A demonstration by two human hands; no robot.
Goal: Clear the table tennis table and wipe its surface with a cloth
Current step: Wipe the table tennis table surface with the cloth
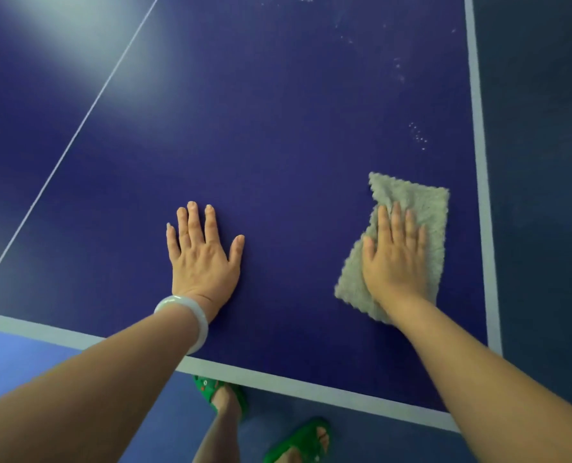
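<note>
The left hand (202, 259) lies flat and open near the tabletop's (278, 145) near edge, holding nothing. The right hand (395, 259) presses the grey cloth (421, 208) flat near the right edge. This is the wiping step; next, push it up to the white spots (418, 135).

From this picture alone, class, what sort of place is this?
Probably an indoor games or sports room: a dark blue table tennis table with white edge and centre lines stands on blue sports flooring. The right hand presses a grey cloth flat on it.

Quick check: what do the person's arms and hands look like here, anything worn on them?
Both forearms are bare, with no sleeves in view and no gloves. The left hand has a smooth, pale, whitish-green bangle around the wrist. The right hand and its wrist carry nothing. No rings or watch are visible on either hand.
</note>
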